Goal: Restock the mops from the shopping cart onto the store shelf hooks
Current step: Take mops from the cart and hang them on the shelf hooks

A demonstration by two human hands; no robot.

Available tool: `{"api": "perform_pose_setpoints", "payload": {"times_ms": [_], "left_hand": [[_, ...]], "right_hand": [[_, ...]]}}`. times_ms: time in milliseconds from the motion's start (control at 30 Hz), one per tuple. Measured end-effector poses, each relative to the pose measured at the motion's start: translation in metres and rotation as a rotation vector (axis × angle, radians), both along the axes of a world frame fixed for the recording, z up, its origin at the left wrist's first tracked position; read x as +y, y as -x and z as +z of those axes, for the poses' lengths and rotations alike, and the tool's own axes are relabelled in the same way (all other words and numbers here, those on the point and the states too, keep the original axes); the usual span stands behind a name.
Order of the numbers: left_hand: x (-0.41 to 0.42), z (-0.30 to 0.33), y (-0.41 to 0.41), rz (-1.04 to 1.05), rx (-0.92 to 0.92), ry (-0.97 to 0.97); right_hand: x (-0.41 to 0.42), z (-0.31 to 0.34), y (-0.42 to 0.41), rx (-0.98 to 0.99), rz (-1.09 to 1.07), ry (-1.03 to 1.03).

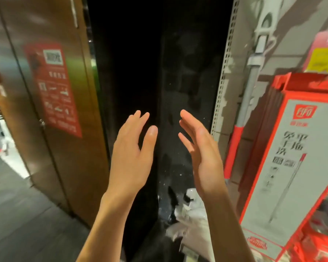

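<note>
In front of the dark gap, my left hand [130, 148] and right hand [201, 148] hover spread, holding nothing; a grey-and-red-handled mop [243, 118] hangs rightward. Between mops, I judge; next, the unseen cart.

door [45, 103] left | hands [167, 148] centre | boxed mops [290, 167] right

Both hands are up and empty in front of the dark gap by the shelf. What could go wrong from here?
1. Neither the left hand nor the right hand holds anything and no cart is in view, so the person may have to turn away to fetch the next mop.
2. The hanging mop sits close beside the right hand; a sideways swing might knock it off its hook.
3. The red and white mop box crowds the shelf edge and might get bumped.
</note>
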State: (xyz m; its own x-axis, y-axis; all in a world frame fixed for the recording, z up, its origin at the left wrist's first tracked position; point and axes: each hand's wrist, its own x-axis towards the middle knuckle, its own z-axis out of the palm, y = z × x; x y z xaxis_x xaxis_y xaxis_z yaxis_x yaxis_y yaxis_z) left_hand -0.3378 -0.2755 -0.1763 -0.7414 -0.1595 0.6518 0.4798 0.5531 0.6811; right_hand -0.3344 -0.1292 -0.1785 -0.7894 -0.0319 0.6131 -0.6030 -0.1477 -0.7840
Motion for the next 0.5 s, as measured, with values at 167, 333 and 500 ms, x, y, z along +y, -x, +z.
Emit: {"api": "perform_pose_setpoints", "payload": {"times_ms": [167,333,500], "left_hand": [[-0.054,-0.048,-0.062,0.241,-0.099,0.16],[-0.117,-0.082,-0.135,0.424,-0.264,0.185],[-0.181,-0.111,-0.225,0.574,-0.353,0.132]], "right_hand": [[-0.048,-0.047,-0.03,-0.079,0.01,-0.207],[-0.117,-0.079,-0.08,-0.017,0.016,-0.382],[-0.191,-0.108,-0.148,-0.066,0.07,-0.524]]}}
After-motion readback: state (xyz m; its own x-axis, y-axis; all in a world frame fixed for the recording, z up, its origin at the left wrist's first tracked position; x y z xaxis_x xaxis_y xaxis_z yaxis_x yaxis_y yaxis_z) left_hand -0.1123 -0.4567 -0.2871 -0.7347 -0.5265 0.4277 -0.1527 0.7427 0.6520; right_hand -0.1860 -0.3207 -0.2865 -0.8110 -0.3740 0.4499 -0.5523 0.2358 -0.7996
